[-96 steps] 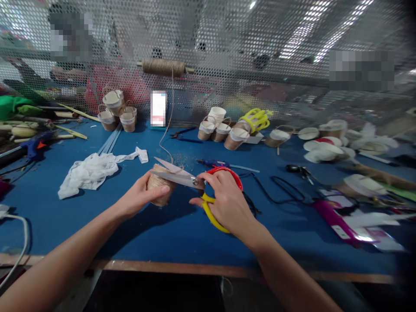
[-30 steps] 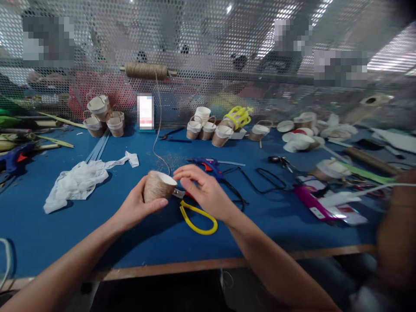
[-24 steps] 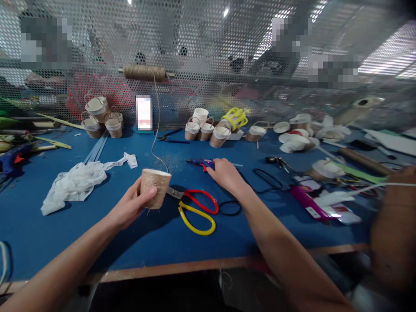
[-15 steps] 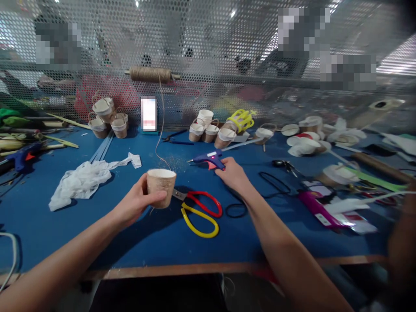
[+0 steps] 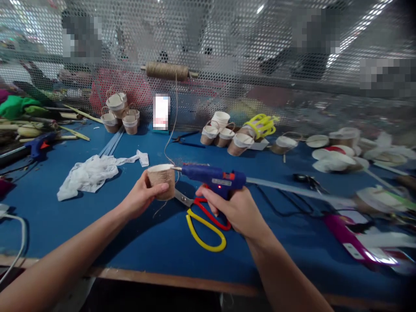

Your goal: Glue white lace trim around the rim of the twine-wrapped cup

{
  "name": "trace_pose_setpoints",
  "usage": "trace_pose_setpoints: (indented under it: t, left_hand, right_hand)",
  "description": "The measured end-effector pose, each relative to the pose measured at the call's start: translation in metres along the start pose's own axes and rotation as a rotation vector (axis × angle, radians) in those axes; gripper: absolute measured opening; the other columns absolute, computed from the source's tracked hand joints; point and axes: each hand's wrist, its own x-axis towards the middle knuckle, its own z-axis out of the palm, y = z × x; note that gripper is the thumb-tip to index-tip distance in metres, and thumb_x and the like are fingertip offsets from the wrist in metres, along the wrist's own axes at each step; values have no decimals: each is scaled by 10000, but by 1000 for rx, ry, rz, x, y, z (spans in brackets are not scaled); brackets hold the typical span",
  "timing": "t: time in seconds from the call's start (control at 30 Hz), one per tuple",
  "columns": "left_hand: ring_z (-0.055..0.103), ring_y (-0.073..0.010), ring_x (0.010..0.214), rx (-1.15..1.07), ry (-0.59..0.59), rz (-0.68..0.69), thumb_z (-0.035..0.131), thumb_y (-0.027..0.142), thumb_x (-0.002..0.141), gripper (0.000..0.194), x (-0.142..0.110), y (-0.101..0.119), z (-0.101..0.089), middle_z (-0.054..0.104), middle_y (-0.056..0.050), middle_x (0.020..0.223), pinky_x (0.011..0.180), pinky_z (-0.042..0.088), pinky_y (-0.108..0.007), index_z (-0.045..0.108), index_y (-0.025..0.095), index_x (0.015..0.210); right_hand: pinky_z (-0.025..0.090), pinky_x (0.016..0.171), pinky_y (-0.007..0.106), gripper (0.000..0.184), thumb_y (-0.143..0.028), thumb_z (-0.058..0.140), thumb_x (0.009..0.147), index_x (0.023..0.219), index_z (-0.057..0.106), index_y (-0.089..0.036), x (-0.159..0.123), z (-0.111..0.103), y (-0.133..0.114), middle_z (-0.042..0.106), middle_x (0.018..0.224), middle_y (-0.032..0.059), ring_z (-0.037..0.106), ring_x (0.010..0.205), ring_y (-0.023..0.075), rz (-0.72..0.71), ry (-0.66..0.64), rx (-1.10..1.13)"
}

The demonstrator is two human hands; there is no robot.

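My left hand (image 5: 144, 194) grips a small paper cup (image 5: 161, 178) wrapped in twine, its white opening upward and a loose twine end hanging below. A blue hot glue gun (image 5: 211, 175) is in my right hand (image 5: 238, 208), its metal nozzle at the cup's right rim. A red light glows on the gun, and a long clear glue stick (image 5: 286, 187) sticks out of its back. Scissors with red and yellow handles (image 5: 208, 234) lie on the table under the gun, their blades partly hidden by the cup. Twine (image 5: 176, 108) runs down from a spool (image 5: 167, 70) to the cup.
Twine-wrapped cups with handles stand at the back left (image 5: 117, 102) and back centre (image 5: 238, 144). A crumpled white lace (image 5: 91, 175) lies left. Pliers (image 5: 188, 141) lie behind the cup. A purple packet (image 5: 344, 236) is at right. Perforated metal mesh (image 5: 208, 52) closes the back.
The scissors were let go onto the table. My right hand took hold of the glue gun, lifted it and brought its nozzle left to the cup, which my left hand kept holding.
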Motion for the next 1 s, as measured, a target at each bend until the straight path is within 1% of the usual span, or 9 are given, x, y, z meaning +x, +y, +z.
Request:
trace_pose_setpoints:
  t: [0.07, 0.13, 0.27, 0.33, 0.43, 0.53, 0.73, 0.87, 1.0]
  left_hand:
    - [544, -232, 1018, -8, -18, -9, 740, 221, 608, 564, 0, -1, -1, 570, -121, 1124, 864, 427, -352, 505, 138, 1114]
    - [540, -235, 1037, -1, -30, -15, 741, 225, 609, 588, 0, -1, -1, 563, -131, 1156, 878, 423, -352, 502, 138, 1139]
    - [540, -235, 1046, 30, -15, -12, 752, 229, 601, 586, 1, -3, -3, 573, -125, 1156, 899, 413, -348, 511, 142, 1129]
    - [544, -233, 1037, 41, -3, 0, 757, 225, 599, 573, 1, -5, -3, 583, -117, 1137, 902, 412, -355, 513, 149, 1112]
    - [544, -239, 1038, 54, -7, 27, 756, 219, 607, 546, 1, -6, -5, 586, -112, 1128, 902, 412, -367, 513, 157, 1092]
    - [536, -244, 1057, 68, -17, 40, 747, 215, 625, 526, 1, -7, -6, 578, -113, 1144, 909, 404, -370, 507, 161, 1090]
    - [528, -252, 1059, 84, -22, 46, 746, 226, 630, 541, 1, -9, -8, 573, -115, 1130, 904, 404, -377, 485, 155, 1098]
    - [522, -257, 1067, 83, -12, 43, 752, 231, 617, 558, 1, -9, -7, 574, -107, 1130, 914, 397, -389, 487, 164, 1103]
    - [517, -263, 1076, 71, -6, 47, 749, 227, 612, 550, 1, -8, -6, 574, -110, 1125, 924, 390, -402, 497, 167, 1098]
  right_hand:
    - [420, 431, 237, 188, -304, 567, 772, 651, 635, -179, -5, 6, 1, 477, 395, -55, 462, 378, 99, -41, 56, -94]
    - [416, 419, 253, 170, -304, 585, 762, 647, 647, -194, -9, 11, 5, 470, 375, -56, 451, 357, 110, -57, 106, -147]
    - [404, 376, 268, 174, -316, 609, 753, 622, 659, -211, -13, 15, 16, 495, 385, -39, 457, 339, 126, -11, 149, -175]
    - [419, 379, 272, 161, -311, 618, 742, 618, 661, -219, -14, 17, 19, 521, 404, -32, 483, 357, 136, -14, 149, -173]
    - [445, 397, 276, 121, -306, 617, 738, 684, 686, -223, -14, 18, 19, 528, 412, -31, 512, 384, 149, -42, 154, -172]
    - [457, 396, 276, 136, -306, 601, 750, 714, 692, -211, -14, 19, 18, 548, 431, -20, 528, 394, 152, -63, 164, -185]
    - [468, 401, 267, 174, -304, 563, 779, 727, 702, -214, -15, 16, 22, 574, 457, -2, 555, 420, 153, -109, 127, -220]
    - [492, 446, 272, 167, -289, 573, 768, 748, 720, -212, -16, 15, 22, 580, 459, 3, 587, 466, 168, -85, 138, -221]
    - [501, 458, 264, 162, -257, 572, 756, 762, 730, -223, -17, 15, 20, 601, 483, 5, 608, 505, 172, -97, 94, -225]
